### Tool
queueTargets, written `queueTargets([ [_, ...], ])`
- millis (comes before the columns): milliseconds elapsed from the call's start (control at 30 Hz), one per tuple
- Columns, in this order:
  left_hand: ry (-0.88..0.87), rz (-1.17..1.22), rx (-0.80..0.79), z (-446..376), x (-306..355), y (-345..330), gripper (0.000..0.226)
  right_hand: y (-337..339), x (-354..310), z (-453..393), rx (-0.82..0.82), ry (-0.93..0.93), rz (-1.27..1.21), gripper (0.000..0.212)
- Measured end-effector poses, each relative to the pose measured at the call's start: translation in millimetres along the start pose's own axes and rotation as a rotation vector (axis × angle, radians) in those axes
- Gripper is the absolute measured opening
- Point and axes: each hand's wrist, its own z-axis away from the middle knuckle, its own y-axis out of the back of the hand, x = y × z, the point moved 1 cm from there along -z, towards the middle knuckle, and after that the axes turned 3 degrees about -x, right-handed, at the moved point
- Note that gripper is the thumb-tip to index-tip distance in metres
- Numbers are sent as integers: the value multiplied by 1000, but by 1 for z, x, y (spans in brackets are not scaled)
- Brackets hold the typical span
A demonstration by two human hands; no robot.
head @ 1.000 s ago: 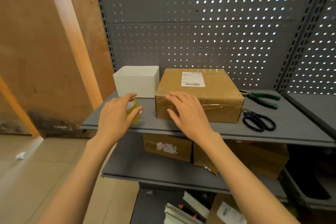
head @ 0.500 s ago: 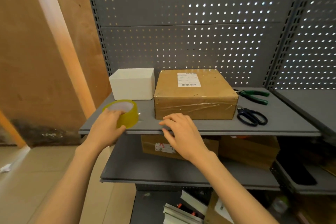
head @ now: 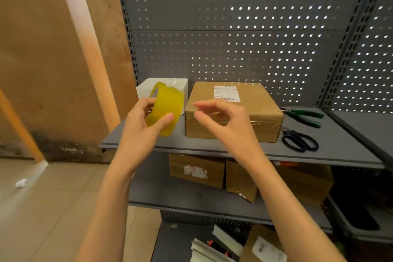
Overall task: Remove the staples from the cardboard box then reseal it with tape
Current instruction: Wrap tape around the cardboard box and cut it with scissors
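A brown cardboard box point(head: 255, 112) with a white shipping label sits on the grey shelf point(head: 212, 147), clear tape across its front face. My left hand point(head: 140, 121) holds a yellow roll of tape point(head: 168, 110) lifted above the shelf, thumb on its outer band and fingers through the core. My right hand point(head: 225, 119) hovers in front of the box with fingers bent and thumb near the fingertips, holding nothing I can see. It is a short gap to the right of the roll.
A white open container point(head: 180, 87) stands behind the roll, left of the box. Green-handled pliers point(head: 304, 116) and dark scissors point(head: 299, 141) lie right of the box. Lower shelves hold more cardboard boxes point(head: 197, 168). A perforated grey panel backs the shelf.
My left hand lifted the tape roll off the shelf and tilted it upright. My right hand rose from the shelf edge toward the roll, fingers curling.
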Motion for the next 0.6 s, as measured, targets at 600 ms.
queueTargets([
  [600, 60, 200, -115, 13, 23, -106, 32, 88, 45, -42, -175, 89, 26, 18],
])
